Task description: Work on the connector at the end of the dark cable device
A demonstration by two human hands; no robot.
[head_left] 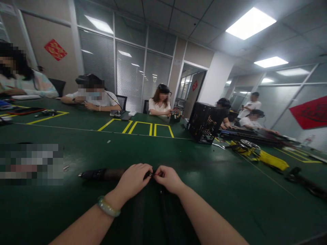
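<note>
A dark electric screwdriver [102, 174] lies lengthwise on the green table, its metal tip pointing left. My left hand [134, 180], with a pale green bangle [108, 207] at the wrist, is closed around its back end. Close against that end, my right hand [170, 179] is pinched shut. A small shiny bit shows between the two hands, but what the right fingers hold is hidden. Below the hands, dark strips [165, 217] run toward me and blend into the shadow.
Ahead right stands a black computer case [204, 122]. Yellow tools or straps [273, 160] and a dark bar-shaped object [306, 182] lie at the right. Yellow tape [141, 122] marks the table [89, 207]. Several people sit across it, one handling a wired device [175, 115].
</note>
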